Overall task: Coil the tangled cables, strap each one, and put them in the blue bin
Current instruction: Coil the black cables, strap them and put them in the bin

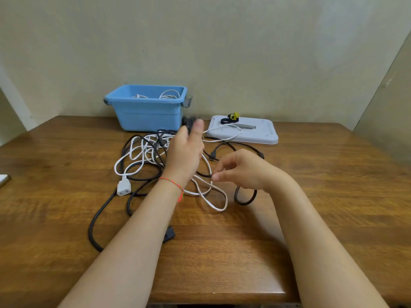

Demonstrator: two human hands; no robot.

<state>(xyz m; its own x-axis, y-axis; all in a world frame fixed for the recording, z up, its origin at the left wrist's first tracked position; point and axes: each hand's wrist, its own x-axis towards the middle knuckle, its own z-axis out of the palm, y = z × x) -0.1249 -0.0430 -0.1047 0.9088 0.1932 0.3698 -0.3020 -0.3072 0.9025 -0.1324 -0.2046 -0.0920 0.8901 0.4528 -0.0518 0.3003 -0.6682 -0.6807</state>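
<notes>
A tangle of white and black cables [144, 152] lies on the wooden table in front of the blue bin [146, 114]. White coiled cable [169, 94] shows inside the bin. My left hand [186, 150] is raised over the tangle, shut on a blurred bunch of black cable [189, 122] near the bin's right corner. My right hand [242, 170] hovers to the right, fingers pinched by a thin black cable [203, 174]; its grip is unclear. A thick black cable [95, 221] with a plug trails toward me. A white plug [123, 187] rests at the left.
The bin's grey lid [262, 134] lies flat right of the bin, with yellow and black straps [232, 117] on its far edge and a white cable loop across it. Walls close in behind and at both sides. A pale object [3, 178] pokes in at the left edge.
</notes>
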